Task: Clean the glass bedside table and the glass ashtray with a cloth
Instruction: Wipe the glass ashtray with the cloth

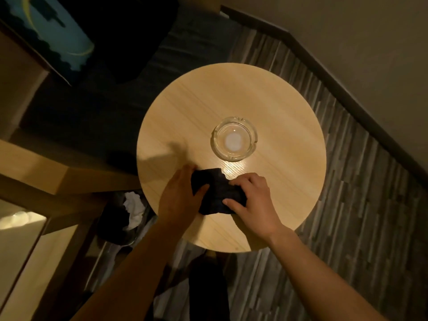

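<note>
A round bedside table with a light wood-grain top fills the middle of the view. A clear glass ashtray stands near its centre, empty. A dark cloth lies bunched on the near part of the tabletop. My left hand grips the cloth's left side, thumb over it. My right hand holds the cloth's right side, fingers curled into the fabric. Both hands rest low on the table, a short way in front of the ashtray and apart from it.
A dark bin with white crumpled paper sits on the floor left of the table. Wooden furniture stands at the left. A wall and dark skirting run along the right. Striped carpet surrounds the table.
</note>
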A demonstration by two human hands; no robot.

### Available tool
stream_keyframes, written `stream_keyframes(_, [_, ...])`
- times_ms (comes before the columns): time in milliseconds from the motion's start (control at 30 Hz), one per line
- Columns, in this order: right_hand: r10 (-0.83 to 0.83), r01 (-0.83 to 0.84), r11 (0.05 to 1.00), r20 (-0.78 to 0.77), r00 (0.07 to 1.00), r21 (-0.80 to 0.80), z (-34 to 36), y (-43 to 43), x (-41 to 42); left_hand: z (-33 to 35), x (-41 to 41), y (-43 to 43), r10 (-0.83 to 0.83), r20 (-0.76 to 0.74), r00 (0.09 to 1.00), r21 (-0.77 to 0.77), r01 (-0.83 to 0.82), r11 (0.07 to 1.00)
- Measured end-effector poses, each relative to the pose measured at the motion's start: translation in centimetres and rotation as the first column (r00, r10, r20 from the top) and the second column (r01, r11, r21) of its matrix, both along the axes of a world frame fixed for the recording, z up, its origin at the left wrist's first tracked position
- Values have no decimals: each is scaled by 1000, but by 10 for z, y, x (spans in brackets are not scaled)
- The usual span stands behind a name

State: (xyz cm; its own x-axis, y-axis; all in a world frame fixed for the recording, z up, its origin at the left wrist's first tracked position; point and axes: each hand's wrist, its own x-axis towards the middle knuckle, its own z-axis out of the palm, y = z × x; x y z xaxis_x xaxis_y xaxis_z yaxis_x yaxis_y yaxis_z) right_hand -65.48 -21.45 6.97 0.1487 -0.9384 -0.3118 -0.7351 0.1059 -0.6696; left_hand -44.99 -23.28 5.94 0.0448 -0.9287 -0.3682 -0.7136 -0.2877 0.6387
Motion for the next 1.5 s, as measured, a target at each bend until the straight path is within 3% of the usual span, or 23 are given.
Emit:
stream_keyframes(100, [-115,115,993,-11,993,-1,10,-5,-5,11,6,-19,9,113,994,-83,1,997])
stream_keyframes(167, [-319,320,947,108,942,8,21,-18,-9,22,3,-43,40,53,998,-122,-33,992])
stream_keyframes(267, [-596,575,803,180,783,159,27,-55,-13,26,-13,-84,71,-40,997,-41,-72,997])
stream_keyframes(367, [-641,605,755,91,762,254,21,-88,-11,16,-32,-112,106,-92,990,106,-96,990])
stream_keyframes(500, [-570,559,805,-5,822,201,9,-103,-2,8,-45,-119,179,-142,974,193,-150,970])
stream_keyframes(633, [-546,542,827,-14,837,150,22,-101,-3,19,-33,-106,217,-337,916,183,-163,970])
stream_keyframes(700, [-543,532,835,53,838,138,34,-92,-2,33,-26,-93,252,-481,840,184,-184,966])
stream_keyframes(767, [-512,498,858,119,851,125,46,-80,0,47,-21,-78,370,-597,712,279,-249,928])
stream_keyframes(900, [-410,366,910,287,866,195,55,-49,-3,57,-5,-47,557,-666,496,416,-373,830])
stream_keyframes(1000, [-108,103,984,28,994,143,42,-25,-11,62,14,-23,625,-666,408,448,-451,772])
stream_keyframes(1067, [147,-113,982,-237,960,149,30,-10,-10,70,25,-12,646,-652,398,446,-489,750])
stream_keyframes(1167, [205,-162,975,-339,918,151,24,1,3,89,41,-2,644,-645,412,419,-514,749])
stream_keyframes(1200, [165,-119,978,-293,942,170,30,2,8,100,46,0,640,-648,413,418,-510,752])
stream_keyframes(1267, [-42,53,962,-49,998,267,53,1,17,123,57,5,607,-668,431,401,-479,781])
stream_keyframes(1367, [-408,274,864,271,872,422,112,-5,31,175,70,9,567,-693,445,392,-426,815])
stream_keyframes(1467, [-527,313,816,402,748,486,180,-9,42,236,86,10,555,-788,267,449,-368,814])
stream_keyframes(1500, [-538,315,816,436,722,485,204,-10,45,256,89,12,577,-777,252,476,-365,800])
